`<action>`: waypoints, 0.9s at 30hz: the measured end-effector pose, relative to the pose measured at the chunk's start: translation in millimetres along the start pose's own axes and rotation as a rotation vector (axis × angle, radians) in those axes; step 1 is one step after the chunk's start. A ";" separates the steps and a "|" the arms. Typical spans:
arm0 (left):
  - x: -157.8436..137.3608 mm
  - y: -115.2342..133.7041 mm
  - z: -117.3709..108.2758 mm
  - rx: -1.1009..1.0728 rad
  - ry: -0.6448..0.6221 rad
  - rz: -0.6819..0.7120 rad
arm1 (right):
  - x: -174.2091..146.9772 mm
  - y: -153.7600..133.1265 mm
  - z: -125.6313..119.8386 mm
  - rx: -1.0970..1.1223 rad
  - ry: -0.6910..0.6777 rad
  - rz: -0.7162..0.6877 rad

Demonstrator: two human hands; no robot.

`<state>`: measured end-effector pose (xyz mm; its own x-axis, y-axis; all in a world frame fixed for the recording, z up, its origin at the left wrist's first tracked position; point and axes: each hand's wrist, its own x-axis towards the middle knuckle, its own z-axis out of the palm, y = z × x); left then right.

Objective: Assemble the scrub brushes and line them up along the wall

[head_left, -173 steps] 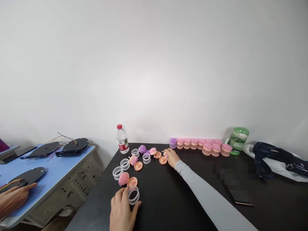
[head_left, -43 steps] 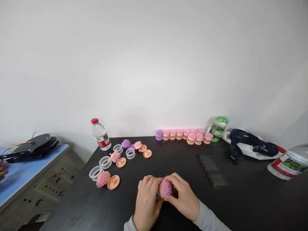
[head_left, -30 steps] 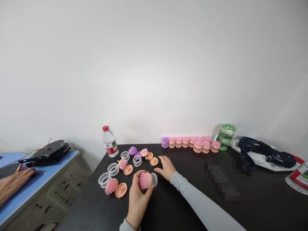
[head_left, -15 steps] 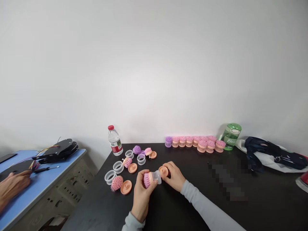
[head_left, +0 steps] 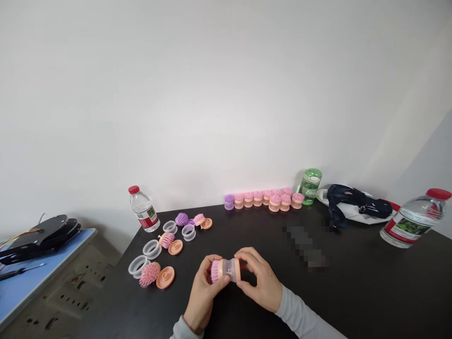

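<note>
Held sideways between both hands is a scalp brush [head_left: 221, 270] with pink bristles and a clear middle ring [head_left: 231, 269]. My left hand [head_left: 205, 287] is closed around the bristle end and the ring. With thumb and fingers, my right hand [head_left: 259, 278] grips the peach disc cap [head_left: 238, 270], which sits against the ring's open end. To the left lie loose parts: a pink bristle head [head_left: 149, 274], a peach cap [head_left: 165, 278], a clear ring [head_left: 139, 267], and several more, one bristle head [head_left: 181, 219] being purple.
Several assembled brushes [head_left: 275, 203] stand in rows near the wall, beside a green bottle [head_left: 310, 186]. Water bottles stand at left [head_left: 144, 209] and right [head_left: 416, 219]. A dark strap bundle [head_left: 360, 202] lies at back right. A blue table [head_left: 21, 282] with black devices adjoins the left.
My right hand has brought the peach cap against the clear ring, closing the gap between them. The view has swung right, so the co-worker's hand is out of sight and another bottle shows.
</note>
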<state>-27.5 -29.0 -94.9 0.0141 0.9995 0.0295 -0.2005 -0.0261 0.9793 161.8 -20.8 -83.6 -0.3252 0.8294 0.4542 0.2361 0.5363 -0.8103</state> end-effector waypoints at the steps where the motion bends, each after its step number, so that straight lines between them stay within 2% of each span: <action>1: -0.4 -0.6 -0.2 0.000 -0.002 -0.002 | -1.9 -0.4 -0.4 0.005 0.001 -0.004; 7: -1.0 -1.0 -0.5 0.001 0.004 -0.019 | -8.7 5.7 -1.9 -0.013 0.008 -0.047; 14: -3.5 7.5 3.8 -0.025 -0.012 -0.073 | -11.3 6.0 -6.3 -0.129 0.041 -0.178; 27: -9.3 13.2 10.9 -0.161 -0.112 -0.219 | -7.9 -5.7 -14.9 -0.189 -0.057 -0.380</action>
<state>-19.6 -38.9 -80.0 0.1801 0.9723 -0.1489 -0.3334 0.2028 0.9207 176.7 -28.1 -77.1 -0.4700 0.5603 0.6820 0.2514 0.8257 -0.5050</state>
